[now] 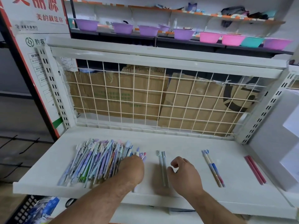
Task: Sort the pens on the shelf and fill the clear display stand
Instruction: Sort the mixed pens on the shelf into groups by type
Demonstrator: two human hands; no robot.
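Pen pile (97,160): loose heap of pastel pens, caps toward the back, on the left half of the white shelf board (48,167). Barrel print is too small to read.
Left hand (131,168): rests on the pile's right edge, wrist toward the camera. The fingers are tucked out of sight, so I cannot tell how they lie.
Grey pens (162,168): two side by side, just right of the pile.
Right hand (184,173): right of the pile, just past the grey pens. Fingers loosely curled, thumb near forefinger, nothing held.
Blue-and-white pens (213,170): a touching pair, farther right of the pile.
Pink pens (255,170): a pair farthest right of the pile, near the board's end.
Writing: the poster (48,17) up and left of the pile reads "美的就是你" in red. The notice (38,42) under it reads "黔农" in green. Print on the cardboard (194,102) behind the pile is unreadable.
Edges: front lip (80,189) before the pile, wire grid (145,97) behind it.
Open room: white board shows between the pen groups and from the pile back to the grid.
Bowls (123,28): purple, pink and teal, high above the pile.
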